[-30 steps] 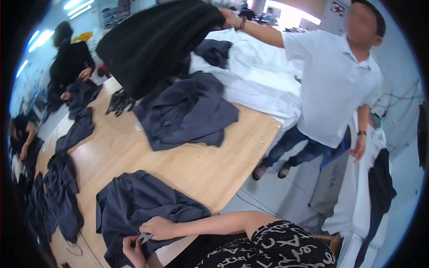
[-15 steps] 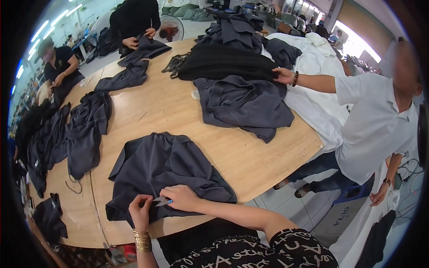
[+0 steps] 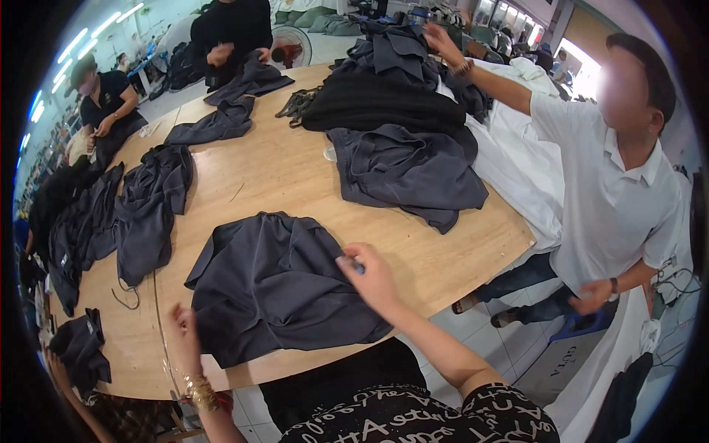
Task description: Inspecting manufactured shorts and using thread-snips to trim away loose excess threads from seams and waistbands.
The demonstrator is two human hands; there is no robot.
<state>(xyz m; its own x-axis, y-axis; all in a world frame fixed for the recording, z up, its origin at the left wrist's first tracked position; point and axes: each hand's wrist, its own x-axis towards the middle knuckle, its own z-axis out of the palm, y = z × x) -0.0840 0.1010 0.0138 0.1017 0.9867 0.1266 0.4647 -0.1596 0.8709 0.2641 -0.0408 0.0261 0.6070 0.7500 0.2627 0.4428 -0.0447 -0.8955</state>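
Observation:
A dark grey garment (image 3: 277, 288) lies spread and rumpled on the wooden table (image 3: 251, 188) in front of me. Over its right edge my right hand (image 3: 375, 280) is closed around small thread snips (image 3: 359, 266); only a bit of blue shows between the fingers, and the blades cannot be made out. My left hand (image 3: 185, 336), with gold bangles at the wrist, is raised beside the garment's lower left edge. Motion smears its fingers, so their shape is unclear, and I make out nothing in them.
A dark folded garment (image 3: 406, 173) and a heap of dark clothes (image 3: 384, 103) lie at the back right, beside white cloth (image 3: 517, 155). More dark garments (image 3: 155, 210) line the left side. A person in a white shirt (image 3: 613, 199) stands at the right; two co-workers handle cloth across the table.
My hands have parted from the garment's near edge: the right went up and right with the snips, the left moved left. The person in white has raised an arm toward the heap.

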